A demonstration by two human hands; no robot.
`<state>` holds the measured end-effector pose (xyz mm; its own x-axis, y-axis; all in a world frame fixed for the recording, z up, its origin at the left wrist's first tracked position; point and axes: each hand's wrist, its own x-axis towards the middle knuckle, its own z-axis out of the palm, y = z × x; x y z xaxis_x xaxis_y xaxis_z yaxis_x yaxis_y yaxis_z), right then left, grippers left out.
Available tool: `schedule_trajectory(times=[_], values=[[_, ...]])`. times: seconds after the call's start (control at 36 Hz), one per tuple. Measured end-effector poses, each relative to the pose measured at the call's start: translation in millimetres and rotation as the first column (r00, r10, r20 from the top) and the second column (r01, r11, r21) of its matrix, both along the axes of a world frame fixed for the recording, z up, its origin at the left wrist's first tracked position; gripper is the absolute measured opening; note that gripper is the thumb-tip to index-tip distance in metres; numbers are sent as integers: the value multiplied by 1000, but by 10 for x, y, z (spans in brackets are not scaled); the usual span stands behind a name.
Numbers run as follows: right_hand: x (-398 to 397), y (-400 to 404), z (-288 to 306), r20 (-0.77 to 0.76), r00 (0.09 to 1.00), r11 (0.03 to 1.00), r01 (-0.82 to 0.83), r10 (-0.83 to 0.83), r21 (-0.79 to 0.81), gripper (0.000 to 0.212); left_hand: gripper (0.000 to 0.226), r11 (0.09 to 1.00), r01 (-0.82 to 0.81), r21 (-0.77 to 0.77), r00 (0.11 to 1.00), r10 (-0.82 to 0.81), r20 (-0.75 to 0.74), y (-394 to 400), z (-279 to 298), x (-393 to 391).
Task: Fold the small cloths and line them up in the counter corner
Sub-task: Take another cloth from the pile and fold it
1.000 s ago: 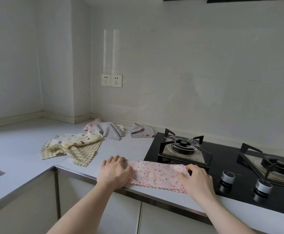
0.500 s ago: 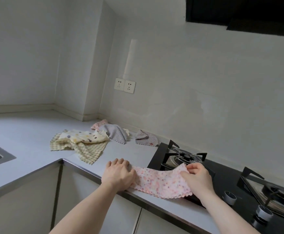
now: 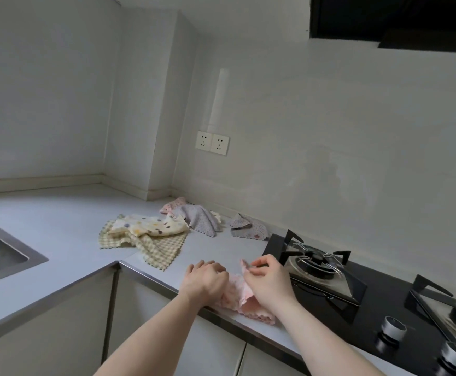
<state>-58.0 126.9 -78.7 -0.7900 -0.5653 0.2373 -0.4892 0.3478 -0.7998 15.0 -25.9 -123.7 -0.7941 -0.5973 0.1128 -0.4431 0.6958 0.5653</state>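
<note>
Two hands: both work on one small pink cloth with tiny spots (image 3: pixel 244 299) at the front edge of the pale grey counter (image 3: pixel 58 221), just beside the black glass stove (image 3: pixel 384 302).
Left hand (image 3: pixel 205 280): it rests on the left part of the pink cloth with fingers curled down; I cannot tell if it pinches the cloth or only presses it.
Right hand (image 3: pixel 269 280): its fingers pinch the right end of the pink cloth and lift that end up off the counter, close to the left hand.
Step now: I think this is the fold in half, with the right end going over toward the left end.
Next move: I think the lifted end needs to be laid down flat on the other end, edges matched, then pressed smooth. After that the cloth must go to the counter corner.
Other cloths: a cream cloth with coloured dots (image 3: pixel 151 226) lies crumpled on top of a yellow-green checked cloth (image 3: pixel 156 246). Farther back, near the wall, lie a grey cloth (image 3: pixel 201 222) on a pink patterned cloth (image 3: pixel 174 205), and a small grey cloth with tiny marks (image 3: pixel 248 229) just beside the stove. None of these look folded yet.
How far along: only near the start, I think, since no neat row shows in the corner.
Watch out: the pink cloth hangs a little over the counter edge and could slip off.
</note>
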Motion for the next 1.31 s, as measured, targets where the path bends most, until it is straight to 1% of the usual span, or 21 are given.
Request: schedule_trajectory(times=[0.06,0.11,0.17,0.22,0.31,0.44,0.5,0.53,0.58,0.67,0.75,0.81,0.86,0.92,1.0,1.06,1.11,1.17,1.19,1.28,1.31], values=[[-5,-31,-55,11,999,998,-45,45,52,26,53,1000,-6,13,1000,6,8,0,5,8],[-12,-21,-59,-12,998,997,-60,60,58,21,53,1000,-11,20,1000,11,5,4,13,12],[-69,19,-49,-73,997,1000,-25,26,16,13,50,1000,-13,17,1000,13,1,13,20,3],[-148,80,-42,-161,986,999,39,-36,10,9,52,1000,-5,8,1000,5,-3,26,25,0],[-266,208,-89,-235,966,990,128,-110,61,13,59,1000,1,6,1000,-1,6,33,28,-10],[-456,387,-338,-157,964,964,235,-214,128,32,56,1000,-20,-10,1000,20,12,24,30,-48],[-457,386,-389,-190,953,955,263,-235,138,28,58,1000,-15,-16,1000,16,19,23,35,-61],[-439,370,-399,-225,944,948,279,-241,153,25,60,1000,-12,-19,1000,12,23,18,41,-63],[-412,328,-412,-294,924,937,304,-245,173,26,62,1000,-8,-12,1000,8,29,-8,52,-85],[-420,297,-433,-327,907,925,335,-266,179,32,57,1000,-5,-5,999,6,34,-47,73,-131],[-444,284,-458,-380,889,899,364,-257,243,40,51,1000,2,-14,999,-2,34,-68,83,-169],[-446,268,-469,-404,881,890,371,-246,266,38,42,1000,1,-21,1000,-1,15,-76,84,-184],[-441,262,-472,-407,882,893,363,-236,267,33,31,1000,-1,7,1000,1,-29,-86,85,-196],[-437,276,-467,-404,890,909,331,-211,254,26,19,997,17,74,996,-10,-85,-88,86,-197],[-420,307,-455,-361,918,952,242,-163,186,16,9,988,60,140,982,-34,-184,-83,88,-193],[-410,323,-450,-310,941,972,187,-137,139,9,8,985,80,154,971,-42,-234,-80,81,-186],[-416,330,-455,-284,951,984,152,-121,88,4,14,979,102,179,963,-52,-263,-73,84,-171],[-430,328,-471,-271,956,991,128,-114,35,6,27,971,132,198,962,-77,-263,-62,94,-156],[-435,326,-476,-265,958,993,118,-113,6,8,29,972,143,185,963,-94,-252,-55,99,-153],[-446,331,-473,-249,962,991,96,-116,-89,11,11,980,155,129,962,-120,-246,-48,90,-156],[-450,334,-471,-241,964,989,86,-113,-118,12,10,981,157,114,957,-122,-264,-50,83,-155]])
